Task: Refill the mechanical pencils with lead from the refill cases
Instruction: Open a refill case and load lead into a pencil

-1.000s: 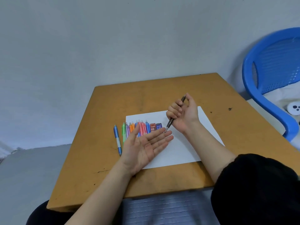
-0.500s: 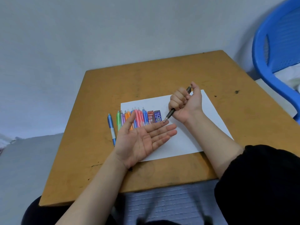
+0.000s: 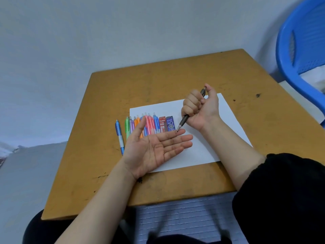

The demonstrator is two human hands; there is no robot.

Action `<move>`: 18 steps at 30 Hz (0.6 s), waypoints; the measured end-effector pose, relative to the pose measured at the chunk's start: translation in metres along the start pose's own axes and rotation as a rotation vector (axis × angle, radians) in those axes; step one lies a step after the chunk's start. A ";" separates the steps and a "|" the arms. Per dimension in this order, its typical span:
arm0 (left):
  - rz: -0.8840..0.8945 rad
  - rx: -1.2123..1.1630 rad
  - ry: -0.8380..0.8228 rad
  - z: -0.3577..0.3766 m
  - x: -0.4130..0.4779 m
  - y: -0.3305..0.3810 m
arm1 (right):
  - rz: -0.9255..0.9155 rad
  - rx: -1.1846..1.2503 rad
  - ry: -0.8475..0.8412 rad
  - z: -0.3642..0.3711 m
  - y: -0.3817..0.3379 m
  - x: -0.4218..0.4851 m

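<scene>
Observed: right hand (image 3: 200, 106) grip clamped round dark pencil (image 3: 183, 120), thumb on its cap, tip at forefinger of flat, empty left hand (image 3: 158, 148) over the desk (image 3: 175, 76); probably a lead check, so next uncap it and reach for the nearby refill cases (image 3: 166, 124).

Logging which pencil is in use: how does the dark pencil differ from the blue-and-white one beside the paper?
The dark pencil is gripped in the right hand, tilted, tip at the left hand's index fingertip; the blue-and-white pencil lies flat on the table, untouched. The dark pencil is grey-black, the other blue and white. Both are slim pencils.
</scene>
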State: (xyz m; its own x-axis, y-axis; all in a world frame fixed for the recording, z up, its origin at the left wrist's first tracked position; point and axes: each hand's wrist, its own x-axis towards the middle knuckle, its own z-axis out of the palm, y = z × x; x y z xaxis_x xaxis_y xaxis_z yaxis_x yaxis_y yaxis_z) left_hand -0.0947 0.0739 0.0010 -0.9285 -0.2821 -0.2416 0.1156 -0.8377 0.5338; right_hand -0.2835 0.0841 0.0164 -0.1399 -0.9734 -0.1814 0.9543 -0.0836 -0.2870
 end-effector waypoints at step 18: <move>0.008 0.004 -0.030 -0.004 0.000 0.000 | -0.019 0.009 -0.018 -0.003 0.001 0.002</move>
State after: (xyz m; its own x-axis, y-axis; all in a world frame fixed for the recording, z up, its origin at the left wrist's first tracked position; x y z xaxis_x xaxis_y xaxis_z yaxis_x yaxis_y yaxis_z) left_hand -0.0934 0.0718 -0.0019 -0.9377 -0.2745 -0.2130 0.1216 -0.8336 0.5388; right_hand -0.2832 0.0826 0.0133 -0.1535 -0.9753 -0.1591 0.9539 -0.1042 -0.2815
